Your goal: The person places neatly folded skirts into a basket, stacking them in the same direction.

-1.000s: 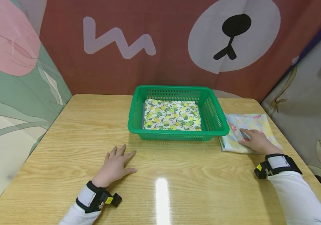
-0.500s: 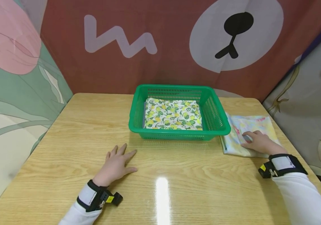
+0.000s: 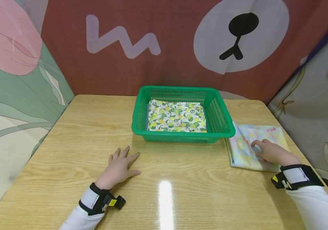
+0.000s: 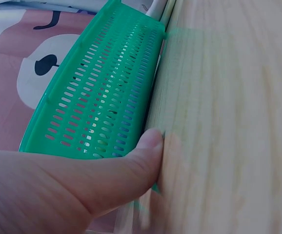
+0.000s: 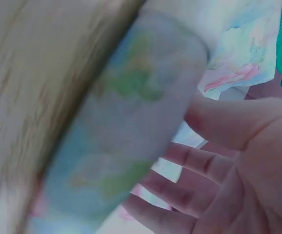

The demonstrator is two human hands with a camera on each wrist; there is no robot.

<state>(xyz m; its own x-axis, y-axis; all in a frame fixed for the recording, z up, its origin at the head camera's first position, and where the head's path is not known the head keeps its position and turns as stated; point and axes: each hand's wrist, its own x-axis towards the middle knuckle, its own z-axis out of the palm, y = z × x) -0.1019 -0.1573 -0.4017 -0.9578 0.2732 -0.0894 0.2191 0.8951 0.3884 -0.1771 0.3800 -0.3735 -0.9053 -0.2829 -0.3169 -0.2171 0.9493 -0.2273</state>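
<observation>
A folded pastel tie-dye cloth (image 3: 242,155) lies at the right of the table, its far left corner against the green basket. My right hand (image 3: 273,152) pinches it; in the right wrist view the thumb (image 5: 219,122) presses the near layer of the cloth (image 5: 126,117) while the fingers go behind it. Fingers spread, my left hand (image 3: 116,169) rests on the tabletop left of centre. The left thumb (image 4: 148,146) shows in the left wrist view, with the basket beyond. Fingertips of the right hand are partly hidden by the cloth.
The green plastic basket (image 3: 181,134) stands at the back middle of the wooden table (image 3: 198,198). A folded lemon-print cloth (image 3: 176,116) lies flat inside it, with a purplish edge (image 3: 147,118) showing at its left. A printed curtain (image 3: 175,73) hangs behind the table.
My right hand has moved nearer and slightly right, and the tie-dye cloth has shifted toward the table's near side with it. My left hand and the basket have stayed put.
</observation>
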